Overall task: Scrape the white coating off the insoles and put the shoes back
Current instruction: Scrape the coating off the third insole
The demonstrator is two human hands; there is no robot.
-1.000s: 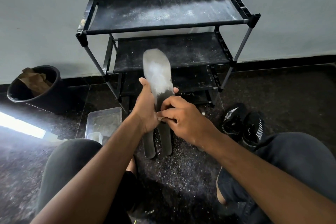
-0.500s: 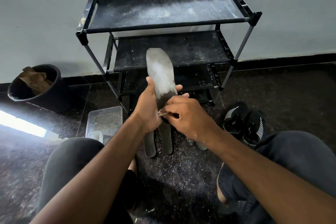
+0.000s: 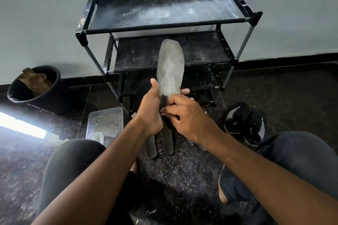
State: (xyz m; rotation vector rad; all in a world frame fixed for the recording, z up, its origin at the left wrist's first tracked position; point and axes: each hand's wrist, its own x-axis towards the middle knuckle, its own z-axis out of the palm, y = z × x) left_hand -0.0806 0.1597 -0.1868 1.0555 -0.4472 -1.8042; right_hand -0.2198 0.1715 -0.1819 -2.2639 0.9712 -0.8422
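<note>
A bin point(image 3: 34, 86) sits far left, then a clear tray point(image 3: 105, 122) on the floor. The left hand point(image 3: 150, 113) wraps around the insole point(image 3: 170, 67), holding it up before the rack point(image 3: 164, 11). The right hand's point(image 3: 188, 120) curled fingers press on its dark lower part; whether they pinch a scraper, I cannot tell. Two shoes point(image 3: 245, 124) sit right.

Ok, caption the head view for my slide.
Left hand holds grey white-coated insole upright; right hand scrapes it before black shoe rack.
</note>
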